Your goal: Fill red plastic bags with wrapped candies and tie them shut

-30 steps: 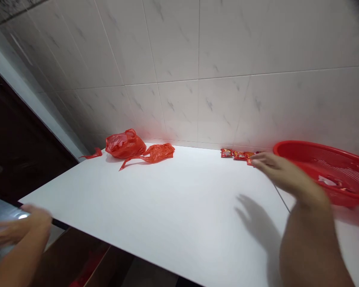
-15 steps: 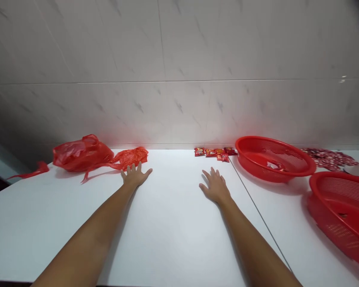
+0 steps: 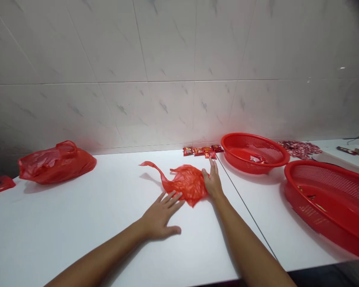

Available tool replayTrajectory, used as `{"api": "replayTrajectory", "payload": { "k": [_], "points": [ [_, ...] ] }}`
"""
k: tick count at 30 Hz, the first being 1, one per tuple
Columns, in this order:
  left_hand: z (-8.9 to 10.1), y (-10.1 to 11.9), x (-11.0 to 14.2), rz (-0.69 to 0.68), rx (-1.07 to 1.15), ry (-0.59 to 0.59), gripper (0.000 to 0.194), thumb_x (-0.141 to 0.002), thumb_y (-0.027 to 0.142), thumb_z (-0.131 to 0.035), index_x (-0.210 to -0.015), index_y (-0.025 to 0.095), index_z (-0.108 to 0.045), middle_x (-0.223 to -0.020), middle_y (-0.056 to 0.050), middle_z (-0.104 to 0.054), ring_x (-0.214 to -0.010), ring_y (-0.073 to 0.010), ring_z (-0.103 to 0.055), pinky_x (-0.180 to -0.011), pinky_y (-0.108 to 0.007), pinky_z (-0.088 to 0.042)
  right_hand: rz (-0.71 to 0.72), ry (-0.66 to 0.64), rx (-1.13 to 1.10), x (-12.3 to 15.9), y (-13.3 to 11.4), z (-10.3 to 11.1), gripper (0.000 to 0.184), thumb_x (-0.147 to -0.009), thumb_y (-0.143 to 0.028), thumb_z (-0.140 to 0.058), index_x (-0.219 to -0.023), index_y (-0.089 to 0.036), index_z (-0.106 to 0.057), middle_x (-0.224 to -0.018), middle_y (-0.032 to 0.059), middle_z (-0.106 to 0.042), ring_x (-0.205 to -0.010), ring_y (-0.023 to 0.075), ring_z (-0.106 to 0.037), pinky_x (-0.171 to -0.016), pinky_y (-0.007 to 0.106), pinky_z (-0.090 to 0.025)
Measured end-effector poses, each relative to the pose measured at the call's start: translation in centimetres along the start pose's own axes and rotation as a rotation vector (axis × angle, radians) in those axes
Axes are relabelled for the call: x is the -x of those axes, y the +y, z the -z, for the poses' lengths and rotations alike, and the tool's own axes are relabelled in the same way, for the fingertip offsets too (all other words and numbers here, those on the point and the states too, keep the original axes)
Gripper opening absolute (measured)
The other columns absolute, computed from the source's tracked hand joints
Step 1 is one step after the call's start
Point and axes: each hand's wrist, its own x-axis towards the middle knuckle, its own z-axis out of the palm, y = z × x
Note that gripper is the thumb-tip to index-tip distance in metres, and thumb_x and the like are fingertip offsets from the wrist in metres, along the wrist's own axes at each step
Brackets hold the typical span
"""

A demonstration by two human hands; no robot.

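A crumpled red plastic bag (image 3: 189,184) lies flattened on the white table, one thin handle strip trailing to the left. My left hand (image 3: 161,215) is open at the bag's lower left edge, fingers spread and fingertips against or just over it. At the bag's right edge my right hand (image 3: 213,181) is also open, its fingers stretched forward and thumb apart; its inner side meets the plastic. Beyond the right fingertips, several small red packets (image 3: 199,151) sit in a row near the wall.
A fuller red plastic bag (image 3: 58,162) rests at the far left. On the right stand a round red basket (image 3: 254,169) with a few scraps inside and a larger red basket (image 3: 314,215) nearer me. Behind them lies a red-and-white patterned cloth (image 3: 300,150). A tiled wall (image 3: 167,111) borders the table.
The crumpled bag has moved from beside the fuller bag to the middle of the table. My left hand has shifted right and nearer me. The view has turned slightly to the right.
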Motion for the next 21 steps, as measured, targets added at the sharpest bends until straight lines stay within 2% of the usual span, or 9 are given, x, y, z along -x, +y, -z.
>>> {"api": "replayTrajectory", "payload": {
  "k": [3,5,7,9,11,15,17,19,21],
  "points": [
    [0.5,1.2,1.0,-0.09,0.05,0.006,0.098,-0.09,0.079,-0.06,-0.17,0.04,-0.018,-0.176,-0.005,-0.023,-0.163,-0.0405,-0.019,-0.132,-0.066,-0.005,-0.003,-0.077,-0.033,-0.6,1.0,0.9,0.076,-0.102,-0.059,-0.048,-0.166,-0.022,-0.033,-0.156,0.0158,-0.056,-0.139,0.0288,-0.057,-0.111,0.043,-0.049],
    [0.7,1.1,0.8,-0.093,0.068,0.0,0.097,-0.09,0.077,-0.062,-0.17,0.041,-0.021,-0.175,-0.006,-0.026,-0.163,-0.0424,-0.02,-0.131,-0.069,-0.008,-0.02,-0.141,-0.007,-0.9,1.4,0.9,0.073,-0.09,-0.056,-0.067,-0.152,-0.019,-0.054,-0.126,0.0141,-0.074,-0.12,0.0311,-0.066,-0.103,0.043,-0.052],
    [0.6,0.9,0.5,-0.075,0.077,0.001,0.094,-0.09,0.076,-0.063,-0.169,0.041,-0.026,-0.176,-0.005,-0.024,-0.163,-0.0431,-0.018,-0.131,-0.069,-0.012,-0.01,-0.156,0.005,-1.1,1.5,0.6,0.048,-0.081,-0.045,-0.076,-0.122,-0.02,-0.074,-0.098,0.0092,-0.078,-0.103,0.0312,-0.069,-0.095,0.043,-0.053],
    [0.2,0.6,0.3,-0.009,0.079,0.054,0.085,-0.094,0.072,-0.061,-0.167,0.04,-0.033,-0.178,-0.005,-0.018,-0.164,-0.0425,-0.015,-0.131,-0.068,-0.015,0.009,-0.146,-0.015,-1.2,1.2,0.3,0.021,-0.083,-0.039,-0.07,-0.094,-0.022,-0.075,-0.082,0.0049,-0.076,-0.086,0.0268,-0.069,-0.084,0.038,-0.053],
    [-0.5,0.4,0.3,0.121,0.084,0.148,0.076,-0.098,0.068,-0.057,-0.165,0.037,-0.04,-0.179,-0.007,-0.014,-0.165,-0.0426,-0.013,-0.13,-0.067,-0.02,0.035,-0.096,-0.06,-1.2,0.9,0.3,0.018,-0.088,-0.038,-0.061,-0.088,-0.023,-0.071,-0.08,0.0027,-0.074,-0.077,0.023,-0.066,-0.078,0.035,-0.052],
    [-1.5,0.0,-0.8,0.435,0.162,0.235,0.073,-0.099,0.069,-0.052,-0.16,0.028,-0.05,-0.18,-0.014,-0.011,-0.163,-0.0443,-0.017,-0.127,-0.066,-0.027,0.091,0.077,-0.163,-0.7,0.3,1.5,0.027,-0.092,-0.038,-0.05,-0.105,-0.022,-0.067,-0.097,0.0043,-0.076,-0.087,0.0229,-0.067,-0.081,0.034,-0.052],
    [-1.6,0.0,-2.3,0.548,0.256,0.288,0.076,-0.097,0.07,-0.054,-0.158,0.024,-0.052,-0.177,-0.018,-0.022,-0.163,-0.044,-0.02,-0.128,-0.067,-0.022,0.122,0.143,-0.209,-0.4,0.1,2.2,0.027,-0.091,-0.038,-0.049,-0.106,-0.022,-0.066,-0.101,0.0055,-0.076,-0.092,0.024,-0.067,-0.087,0.036,-0.053],
    [-1.4,0.1,-4.3,0.616,0.429,0.435,0.079,-0.093,0.07,-0.061,-0.155,0.022,-0.051,-0.168,-0.021,-0.042,-0.16,-0.0431,-0.029,-0.128,-0.068,-0.019,0.162,0.179,-0.254,-0.1,-0.4,2.5,0.024,-0.089,-0.036,-0.051,-0.103,-0.023,-0.065,-0.103,0.0068,-0.076,-0.097,0.0253,-0.068,-0.092,0.039,-0.054],
    [-1.2,0.3,-6.1,0.606,0.678,0.633,0.08,-0.088,0.068,-0.069,-0.151,0.022,-0.051,-0.153,-0.021,-0.06,-0.15,-0.0404,-0.048,-0.124,-0.066,-0.03,0.212,0.175,-0.301,0.2,-0.9,2.6,0.019,-0.087,-0.033,-0.052,-0.099,-0.024,-0.063,-0.106,0.0077,-0.076,-0.102,0.026,-0.069,-0.096,0.041,-0.054]
  ]
}}
